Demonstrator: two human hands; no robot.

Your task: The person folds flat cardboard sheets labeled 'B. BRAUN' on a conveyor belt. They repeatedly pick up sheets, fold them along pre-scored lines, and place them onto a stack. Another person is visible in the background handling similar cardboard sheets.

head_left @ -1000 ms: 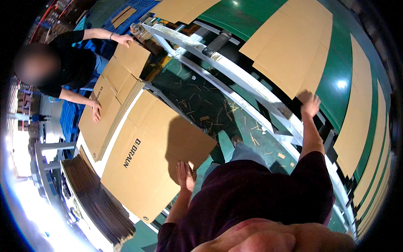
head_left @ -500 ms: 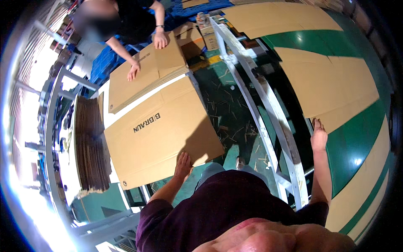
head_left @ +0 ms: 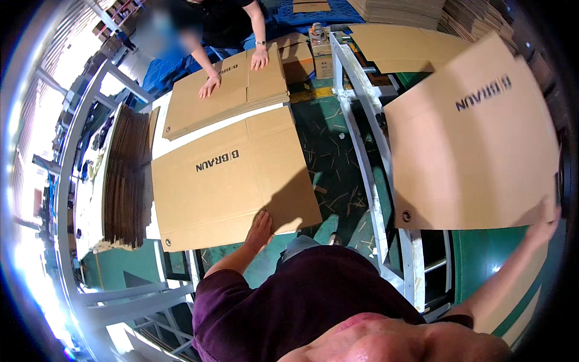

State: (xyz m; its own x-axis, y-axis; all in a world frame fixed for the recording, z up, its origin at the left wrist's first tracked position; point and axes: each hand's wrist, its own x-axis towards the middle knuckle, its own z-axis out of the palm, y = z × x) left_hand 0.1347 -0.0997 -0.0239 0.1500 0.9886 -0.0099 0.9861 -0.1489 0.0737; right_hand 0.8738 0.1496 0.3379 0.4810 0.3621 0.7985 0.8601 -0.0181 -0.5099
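Observation:
My left hand (head_left: 260,231) lies on the near edge of a flat brown cardboard sheet (head_left: 229,193), its fingers stretched out on the surface. The sheet has dark printing and a small round mark at its near left corner. At the right, my right hand (head_left: 546,222) grips the near right corner of another cardboard sheet (head_left: 473,145). This one is raised and slightly curved, with its printed side showing. Part of the right hand is blurred, and its thumb or fingers behind the board are hidden.
Across the white table, a person's hands (head_left: 210,85) rest on a pile of cardboard sheets (head_left: 235,81). A cardboard stack (head_left: 123,181) stands left. A white metal frame (head_left: 369,133) runs beside a green conveyor belt (head_left: 476,256), which carries another sheet (head_left: 398,45). Scraps litter the floor.
My right hand has moved outward to the right and lifted a cardboard sheet off the green belt, turning its printed side into view. My left hand stays on its sheet.

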